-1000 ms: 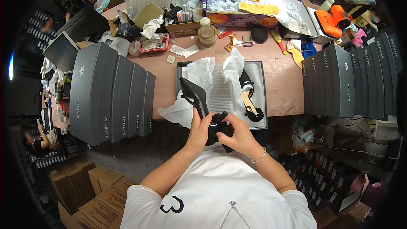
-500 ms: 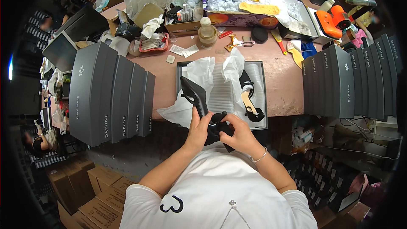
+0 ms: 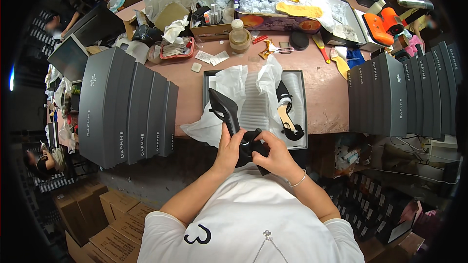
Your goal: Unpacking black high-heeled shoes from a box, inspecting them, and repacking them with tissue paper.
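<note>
A black pointed high-heeled shoe (image 3: 224, 109) is held in front of me, toe pointing away and sole facing up. My left hand (image 3: 227, 152) wraps round its middle. At the heel end, my right hand (image 3: 276, 155) pinches the black strap (image 3: 251, 139); the exact fingertip contact is partly hidden. Just beyond the hands lies an open grey shoe box (image 3: 303, 112) lined with white tissue paper (image 3: 229, 80) and ribbed white padding (image 3: 254, 100). Inside it, on the right, rests the matching black shoe (image 3: 291, 129) with a beige insole.
Stacks of grey shoe boxes flank me, one left (image 3: 105, 112) and one right (image 3: 390, 95). Along the table's back stand a bottle (image 3: 239, 39), a red basket (image 3: 178, 51), a carton of crumpled plastic (image 3: 278, 22) and an orange tool (image 3: 382, 24). Brown cartons (image 3: 117, 236) are at lower left.
Almost nothing differs. Both hands keep their grip on the shoe and strap, with only a very slight shift of the shoe.
</note>
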The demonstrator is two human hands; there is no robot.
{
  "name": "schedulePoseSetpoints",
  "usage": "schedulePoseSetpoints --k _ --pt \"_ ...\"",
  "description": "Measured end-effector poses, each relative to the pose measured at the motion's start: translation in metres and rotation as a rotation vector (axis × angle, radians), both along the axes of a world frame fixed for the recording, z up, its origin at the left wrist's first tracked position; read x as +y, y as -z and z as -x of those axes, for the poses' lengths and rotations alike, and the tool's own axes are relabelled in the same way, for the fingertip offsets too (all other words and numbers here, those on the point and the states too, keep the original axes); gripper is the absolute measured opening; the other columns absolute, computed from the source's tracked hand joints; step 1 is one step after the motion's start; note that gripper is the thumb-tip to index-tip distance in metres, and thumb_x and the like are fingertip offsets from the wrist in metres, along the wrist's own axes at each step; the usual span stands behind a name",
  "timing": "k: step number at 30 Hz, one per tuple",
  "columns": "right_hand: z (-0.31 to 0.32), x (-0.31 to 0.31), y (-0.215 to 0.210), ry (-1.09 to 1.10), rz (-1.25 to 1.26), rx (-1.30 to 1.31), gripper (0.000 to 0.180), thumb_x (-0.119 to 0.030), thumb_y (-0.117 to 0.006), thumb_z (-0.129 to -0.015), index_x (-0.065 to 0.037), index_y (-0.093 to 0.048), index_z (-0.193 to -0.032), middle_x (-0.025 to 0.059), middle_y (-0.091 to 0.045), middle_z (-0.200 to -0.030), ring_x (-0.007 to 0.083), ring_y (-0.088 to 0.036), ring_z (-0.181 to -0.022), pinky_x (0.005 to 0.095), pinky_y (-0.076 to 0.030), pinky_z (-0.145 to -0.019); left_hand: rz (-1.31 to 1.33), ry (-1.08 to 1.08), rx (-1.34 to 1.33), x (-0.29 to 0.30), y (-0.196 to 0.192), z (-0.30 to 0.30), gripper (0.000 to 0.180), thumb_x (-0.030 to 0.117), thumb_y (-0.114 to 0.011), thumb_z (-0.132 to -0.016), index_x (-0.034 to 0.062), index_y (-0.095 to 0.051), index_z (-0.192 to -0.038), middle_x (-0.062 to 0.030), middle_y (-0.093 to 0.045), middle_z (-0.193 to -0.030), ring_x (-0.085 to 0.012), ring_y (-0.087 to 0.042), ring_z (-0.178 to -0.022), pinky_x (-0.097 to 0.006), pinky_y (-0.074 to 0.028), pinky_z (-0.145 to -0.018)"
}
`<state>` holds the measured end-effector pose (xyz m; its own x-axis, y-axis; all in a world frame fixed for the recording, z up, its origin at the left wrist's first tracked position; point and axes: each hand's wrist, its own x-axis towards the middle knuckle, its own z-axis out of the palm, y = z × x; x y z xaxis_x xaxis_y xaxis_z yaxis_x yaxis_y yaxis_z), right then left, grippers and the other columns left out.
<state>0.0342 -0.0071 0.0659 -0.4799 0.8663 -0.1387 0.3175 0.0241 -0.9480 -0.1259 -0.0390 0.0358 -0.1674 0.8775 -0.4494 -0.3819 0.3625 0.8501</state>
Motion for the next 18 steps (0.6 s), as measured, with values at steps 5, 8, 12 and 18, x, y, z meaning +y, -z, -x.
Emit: schedulePoseSetpoints --k 5,8,12,18 --pt "0.000 0.001 -0.002 0.010 0.011 0.004 0.035 -0.012 -0.073 -0.070 0.000 -0.055 -0.098 0.0077 -0.054 -0.082 0.0122 -0.051 -0.064 0.0263 -0.043 -0.057 0.001 0.046 0.022 0.000 0.003 0.002 0.031 0.012 -0.048 -0.095 0.0105 -0.038 -0.125 -0.0043 -0.055 -0.101 -0.0131 -0.057 -0.093 -0.029 -0.048 -0.083" --pt "0.003 0.000 -0.002 0.025 -0.004 -0.001 0.035 -0.013 -0.073 -0.071 0.000 -0.055 -0.097 0.0078 -0.054 -0.082 0.0122 -0.051 -0.064 0.0262 -0.043 -0.057 -0.043 0.044 0.114 -0.002 0.016 0.002 0.031 0.011 -0.048 -0.095 0.0106 -0.038 -0.125 -0.0046 -0.055 -0.101 -0.0134 -0.057 -0.092 -0.029 -0.048 -0.082" --pt "0.003 0.000 -0.004 0.019 0.003 -0.005 0.035 -0.014 -0.073 -0.071 0.000 -0.055 -0.097 0.0078 -0.053 -0.083 0.0122 -0.050 -0.063 0.0264 -0.043 -0.057 0.009 0.016 -0.019 0.001 -0.003 0.000 0.031 0.012 -0.049 -0.094 0.0080 -0.039 -0.123 -0.0059 -0.054 -0.101 -0.0139 -0.055 -0.093 -0.029 -0.046 -0.083" --pt "0.000 0.000 -0.004 -0.024 -0.028 0.002 0.034 -0.011 -0.071 -0.071 0.000 -0.055 -0.099 0.0076 -0.053 -0.083 0.0124 -0.049 -0.063 0.0265 -0.043 -0.058 0.024 0.006 -0.059 0.002 -0.008 0.002 0.029 0.014 -0.051 -0.094 0.0028 -0.042 -0.119 -0.0073 -0.054 -0.100 -0.0135 -0.051 -0.093 -0.027 -0.042 -0.085"
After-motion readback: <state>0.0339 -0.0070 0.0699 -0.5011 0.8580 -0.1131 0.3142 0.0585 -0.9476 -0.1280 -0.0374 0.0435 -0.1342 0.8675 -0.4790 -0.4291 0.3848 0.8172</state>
